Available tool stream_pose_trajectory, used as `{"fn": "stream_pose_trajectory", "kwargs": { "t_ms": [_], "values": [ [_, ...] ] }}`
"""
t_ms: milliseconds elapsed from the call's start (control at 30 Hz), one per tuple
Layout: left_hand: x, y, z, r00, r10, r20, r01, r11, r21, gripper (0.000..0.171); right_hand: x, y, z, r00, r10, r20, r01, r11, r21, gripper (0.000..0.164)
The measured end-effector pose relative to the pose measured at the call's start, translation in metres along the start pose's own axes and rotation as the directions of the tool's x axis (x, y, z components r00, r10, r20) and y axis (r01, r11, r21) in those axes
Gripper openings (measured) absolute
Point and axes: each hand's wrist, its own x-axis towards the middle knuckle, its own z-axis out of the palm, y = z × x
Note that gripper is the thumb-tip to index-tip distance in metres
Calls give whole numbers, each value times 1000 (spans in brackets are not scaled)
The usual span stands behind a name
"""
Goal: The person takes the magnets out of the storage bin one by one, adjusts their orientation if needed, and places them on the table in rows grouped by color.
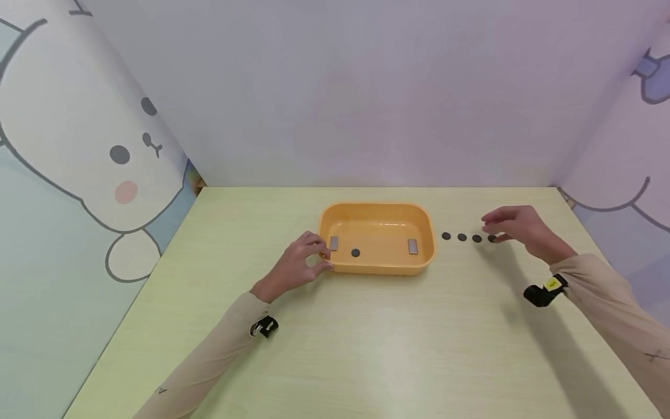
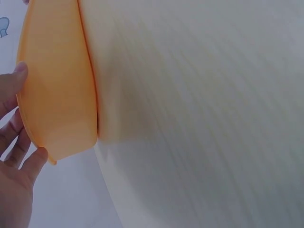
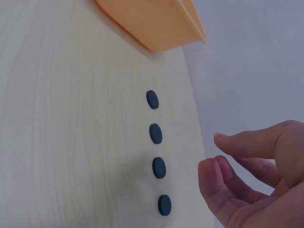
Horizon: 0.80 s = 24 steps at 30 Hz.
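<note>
An orange plastic basin [image 1: 377, 269] stands on the table, a small black disc [image 1: 356, 252] lying on its floor. At the basin's left front corner, my left hand [image 1: 299, 263] holds the rim with curled fingers and thumb; in the left wrist view the fingertips [image 2: 20, 71] meet the rim. Right of the basin, several black round discs [image 3: 156, 133] lie in a row. My right hand [image 1: 515, 227] hovers over the row's right end, overlapping the rightmost disc [image 1: 492, 238] in the head view. A gap shows between its thumb and fingers, which hold nothing.
Two small greyish rectangular pieces, one at the left [image 1: 334, 243] and one at the right [image 1: 413, 247], are inside the basin. The pale wooden table [image 1: 377, 337] meets a plain wall [image 1: 366, 93] behind. Side panels with cartoon drawings [image 1: 57, 134] flank it.
</note>
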Motion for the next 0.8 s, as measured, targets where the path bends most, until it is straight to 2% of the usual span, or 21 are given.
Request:
{"fn": "stream_pose_trajectory", "kwargs": {
  "t_ms": [167,400,800],
  "values": [
    [0,0,0,1000,1,-5,-1,1000,-7,16,-3,-9,3,999,2,37,-4,999,50,45],
    [0,2,-2,1000,-4,4,4,1000,-16,15,-5,-20,8,997,5,73,-7,1000,23,48],
    [0,2,0,1000,-12,5,12,1000,-10,14,-11,-45,24,990,-6,143,0,999,47,45]
  ]
}}
